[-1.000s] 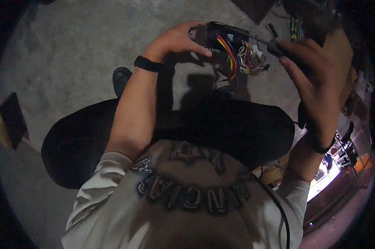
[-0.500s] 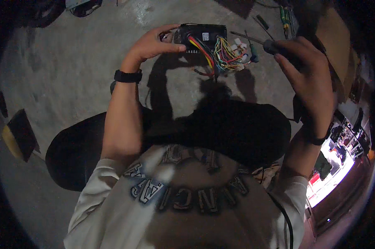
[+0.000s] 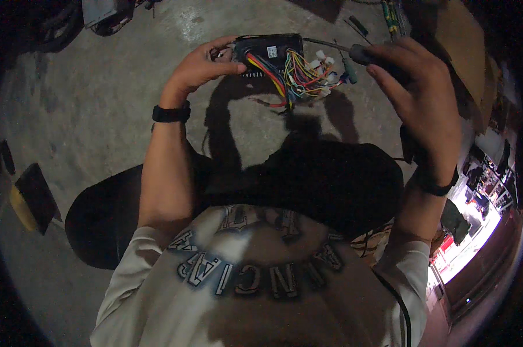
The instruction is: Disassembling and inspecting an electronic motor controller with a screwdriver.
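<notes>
My left hand point(image 3: 210, 65) is closed around the left end of a black electronic controller box point(image 3: 268, 51), its thumb along the lower edge. The box has a small white label and a row of metal pins or fins below. Thick red, yellow and black cables and a bundle of thin coloured wires point(image 3: 303, 74) with white connectors hang from it. My right hand point(image 3: 419, 81) grips a screwdriver point(image 3: 361, 54) by its dark handle. The screwdriver's shaft points left, and its tip is at or very near the box's right upper corner; contact is hard to tell.
Green-handled tools point(image 3: 391, 19) and a thin dark tool point(image 3: 358, 24) lie on the concrete floor point(image 3: 99, 98) beyond my right hand. A cardboard sheet point(image 3: 459, 49) stands at the right. Dark equipment point(image 3: 108, 14) sits far left, and a dark-and-yellow block point(image 3: 36, 196) stands left.
The screwdriver tip has come closer to the box's right upper corner. In the picture, the box and both hands sit slightly further left, along with a small shift of the whole view.
</notes>
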Demonstrator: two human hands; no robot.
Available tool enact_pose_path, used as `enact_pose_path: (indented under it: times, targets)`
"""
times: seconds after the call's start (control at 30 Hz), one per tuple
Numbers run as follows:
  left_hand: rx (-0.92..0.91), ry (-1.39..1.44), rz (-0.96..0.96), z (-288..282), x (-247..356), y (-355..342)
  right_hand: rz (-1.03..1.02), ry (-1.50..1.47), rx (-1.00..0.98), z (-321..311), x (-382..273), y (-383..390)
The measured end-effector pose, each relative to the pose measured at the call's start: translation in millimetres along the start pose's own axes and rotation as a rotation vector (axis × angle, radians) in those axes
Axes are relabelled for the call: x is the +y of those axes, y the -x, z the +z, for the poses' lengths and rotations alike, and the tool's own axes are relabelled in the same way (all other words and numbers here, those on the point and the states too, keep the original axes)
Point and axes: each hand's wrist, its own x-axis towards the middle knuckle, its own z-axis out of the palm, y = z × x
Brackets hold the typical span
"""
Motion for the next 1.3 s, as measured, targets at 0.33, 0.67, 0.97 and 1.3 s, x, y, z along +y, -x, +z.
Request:
enact_pose_path:
  times: [0.33, 0.67, 0.97, 1.3]
  targets:
    - [-0.082, 0.126, 0.073, -1.5, -11.1, -8.1, -0.004, -0.035, 0.009, 16.9, 6.9, -5.7]
    - [-0.083, 0.317, 0.011, -3.3, -3.4, -13.3, -0.039, -0.121, 0.006, 15.2, 21.5, -5.5]
    - [0.012, 0.227, 0.056, -3.3, -8.5, -22.6, -0.076, -0.163, -0.037, 10.8, 32.1, -8.1]
    - [0.096, -0.112, 0.008, 3.9, 21.0, -24.8, -0.3, 0.174, -0.383, -25.2, 12.5, -60.5]
